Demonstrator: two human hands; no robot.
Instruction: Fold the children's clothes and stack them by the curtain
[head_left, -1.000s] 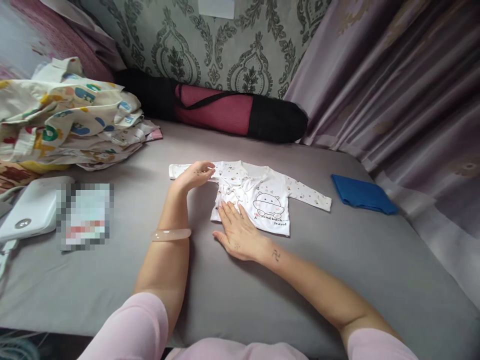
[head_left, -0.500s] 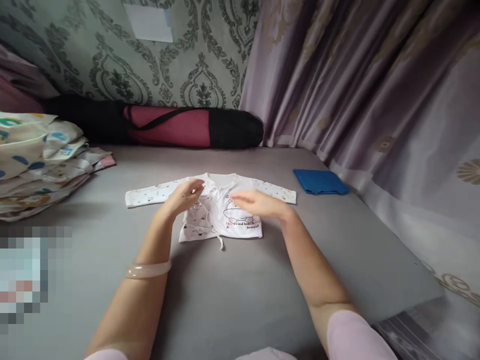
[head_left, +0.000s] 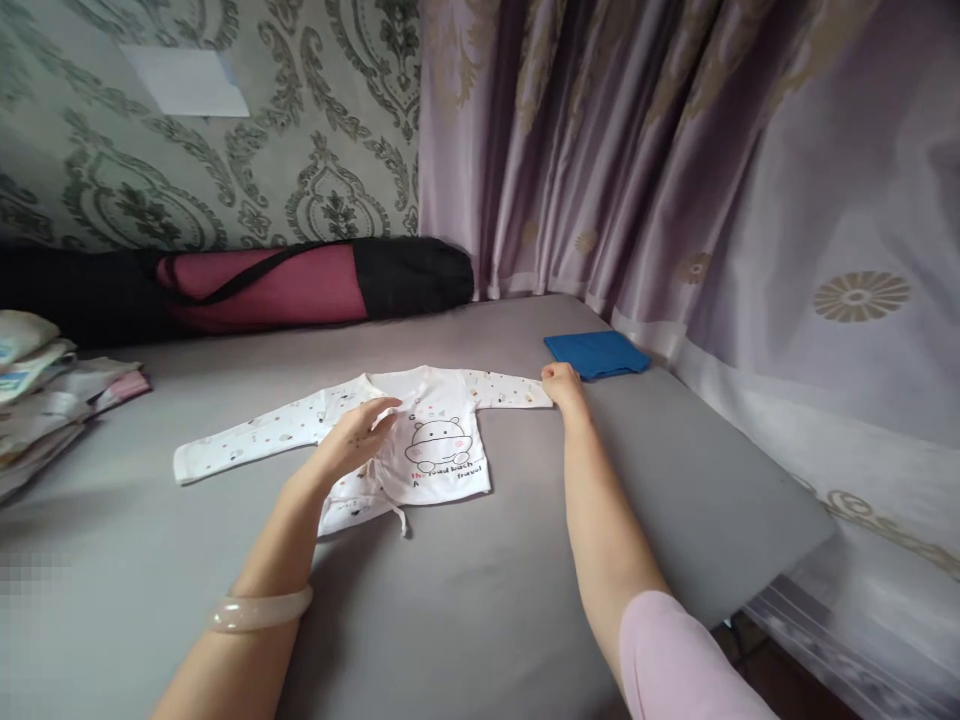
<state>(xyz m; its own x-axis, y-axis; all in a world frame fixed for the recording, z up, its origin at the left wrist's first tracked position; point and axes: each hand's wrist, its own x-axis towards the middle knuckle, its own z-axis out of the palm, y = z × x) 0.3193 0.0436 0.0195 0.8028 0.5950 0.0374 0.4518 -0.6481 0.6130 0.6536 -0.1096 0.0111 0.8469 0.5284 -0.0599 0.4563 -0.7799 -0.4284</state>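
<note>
A small white baby shirt (head_left: 439,445) with a cartoon animal print lies spread on the grey mattress (head_left: 480,600), both long sleeves stretched out sideways. My left hand (head_left: 352,437) rests flat on the shirt's left chest, fingers extended, a pale bangle on the wrist. My right hand (head_left: 562,385) is closed in a pinch on the cuff of the shirt's right sleeve, close to a folded blue cloth (head_left: 596,352).
A rolled pink mat in a black bag (head_left: 300,285) lies along the patterned wall. A stack of printed fabrics (head_left: 45,390) sits at the left edge. Purple curtains (head_left: 712,200) hang along the right side, where the mattress edge drops off.
My right hand left the shirt's front and reached right to the sleeve cuff. My left hand shifted from the left sleeve to the chest. The camera view swung right.
</note>
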